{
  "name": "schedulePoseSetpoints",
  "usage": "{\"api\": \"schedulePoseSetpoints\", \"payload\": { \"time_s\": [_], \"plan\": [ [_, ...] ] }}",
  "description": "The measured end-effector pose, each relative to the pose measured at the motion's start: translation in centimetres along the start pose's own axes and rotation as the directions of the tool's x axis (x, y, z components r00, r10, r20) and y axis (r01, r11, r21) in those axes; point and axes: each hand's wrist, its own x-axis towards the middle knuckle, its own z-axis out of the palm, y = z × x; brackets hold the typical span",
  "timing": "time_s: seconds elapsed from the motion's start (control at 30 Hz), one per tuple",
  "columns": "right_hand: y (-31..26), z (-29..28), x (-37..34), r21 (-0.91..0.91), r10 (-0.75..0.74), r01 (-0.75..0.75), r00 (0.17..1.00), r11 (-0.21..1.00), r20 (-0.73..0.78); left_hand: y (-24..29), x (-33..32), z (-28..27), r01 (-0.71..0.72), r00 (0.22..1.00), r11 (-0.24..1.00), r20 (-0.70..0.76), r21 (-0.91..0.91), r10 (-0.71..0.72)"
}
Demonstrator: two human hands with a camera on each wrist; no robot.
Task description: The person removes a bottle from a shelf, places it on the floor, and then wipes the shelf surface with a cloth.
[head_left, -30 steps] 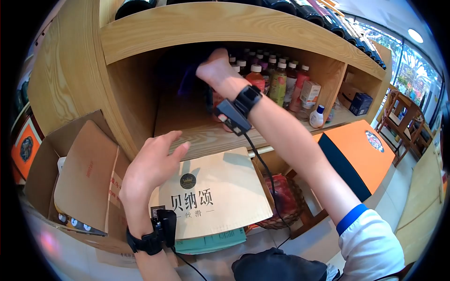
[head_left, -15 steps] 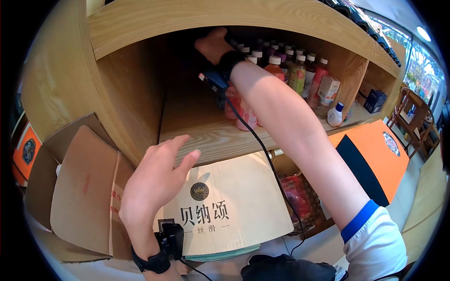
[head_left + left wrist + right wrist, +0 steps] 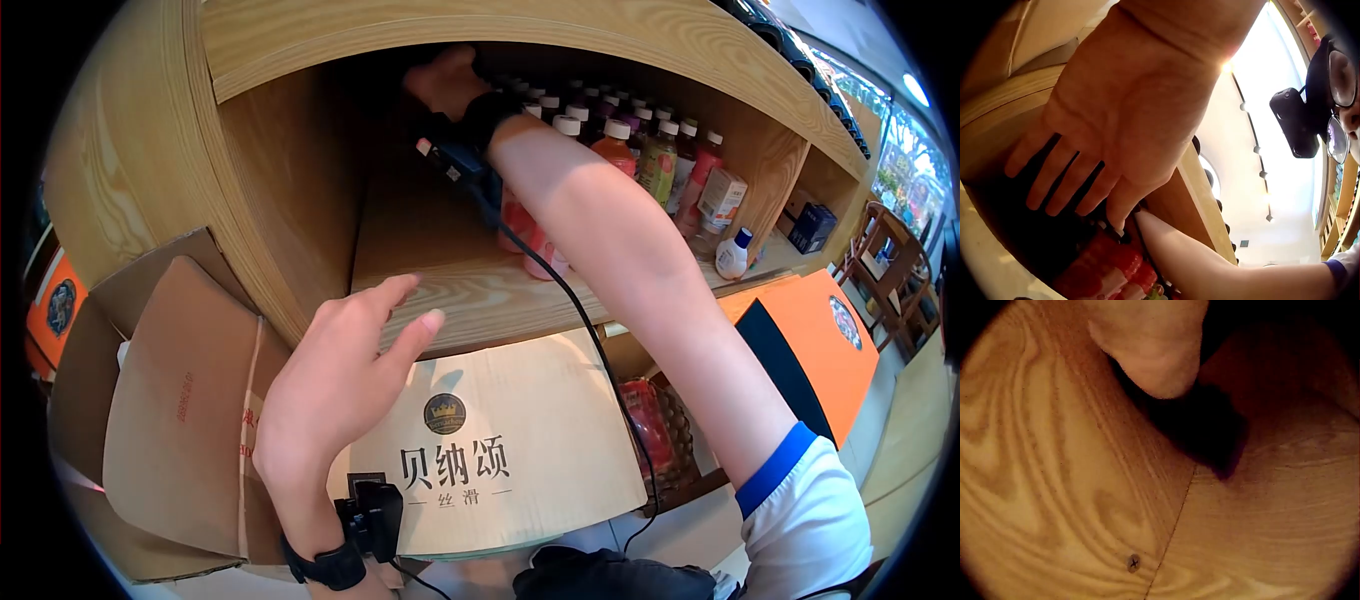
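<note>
My right hand (image 3: 447, 82) reaches deep into the dark upper left of a wooden cabinet compartment (image 3: 430, 240), left of rows of bottles (image 3: 657, 168). In the right wrist view, part of that hand (image 3: 1154, 347) shows at the top beside a dark patch; its fingers are hidden, and whether it holds anything cannot be told. My left hand (image 3: 330, 390) hovers over the left edge of a closed carton (image 3: 560, 430) with black lettering, fingers extended and nothing held. The left wrist view shows its palm (image 3: 1129, 112) with the fingers spread, near pink-red bottles (image 3: 1107, 269).
An open brown carton (image 3: 170, 400) stands at the left. To the right are an orange box (image 3: 825, 345), a small white bottle with a blue cap (image 3: 733, 254) and a dark blue box (image 3: 812, 228). A cable (image 3: 600, 345) runs down from the right wrist.
My right hand has moved farther up and inward, into the compartment's shadow. My left hand stays extended by the lettered carton. The head view has shifted, with the cabinet's bottles now farther right.
</note>
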Motion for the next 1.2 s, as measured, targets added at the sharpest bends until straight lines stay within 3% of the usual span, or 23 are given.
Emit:
{"api": "schedulePoseSetpoints", "payload": {
  "time_s": [0.2, 0.53, 0.63, 0.73, 0.87, 0.93, 1.1, 1.13, 1.2],
  "plan": [
    [0.4, 0.2, -1.2, 0.032, 0.030, -0.030, 0.999, 0.999, 0.014, -1.0, 0.2, 0.6, -0.087, 0.995, 0.994, -0.041, 0.059, 0.090],
    [1.1, 2.2, -4.4, 0.127, 0.091, -0.097, 0.994, 0.987, 0.052, -0.1, -1.0, -0.7, -0.057, 0.998, 0.998, -0.018, 0.013, 0.058],
    [0.9, 2.7, -5.8, 0.160, 0.115, -0.122, 0.992, 0.979, 0.056, 0.1, -1.7, -1.1, 0.028, 0.985, 0.990, -0.173, 0.136, -0.004],
    [0.8, 3.3, -7.3, 0.204, 0.136, -0.146, 0.989, 0.968, 0.062, 0.1, -1.9, -1.2, 0.085, 0.971, 0.980, -0.235, 0.180, -0.041],
    [0.7, 4.2, -9.2, 0.258, 0.168, -0.180, 0.983, 0.949, 0.067, -0.7, -1.9, -0.6, 0.122, 0.963, 0.931, -0.268, 0.345, -0.027],
    [0.8, 4.7, -10.1, 0.282, 0.184, -0.197, 0.980, 0.939, 0.072, -1.0, -2.1, 0.0, 0.100, 0.944, 0.887, -0.325, 0.451, 0.058],
    [0.5, 6.4, -12.4, 0.325, 0.190, -0.186, 0.982, 0.927, 0.020, 0.4, -2.9, -0.7, 0.168, 0.914, 0.867, -0.403, 0.469, 0.041],
    [0.4, 6.7, -12.9, 0.326, 0.183, -0.182, 0.983, 0.928, 0.027, 0.5, -3.0, -1.0, 0.176, 0.912, 0.890, -0.410, 0.421, 0.014],
    [0.1, 6.9, -13.5, 0.243, 0.262, -0.321, 0.933, 0.916, 0.246, 0.9, -3.0, -1.3, 0.190, 0.923, 0.920, -0.381, 0.342, -0.048]
  ]
}}
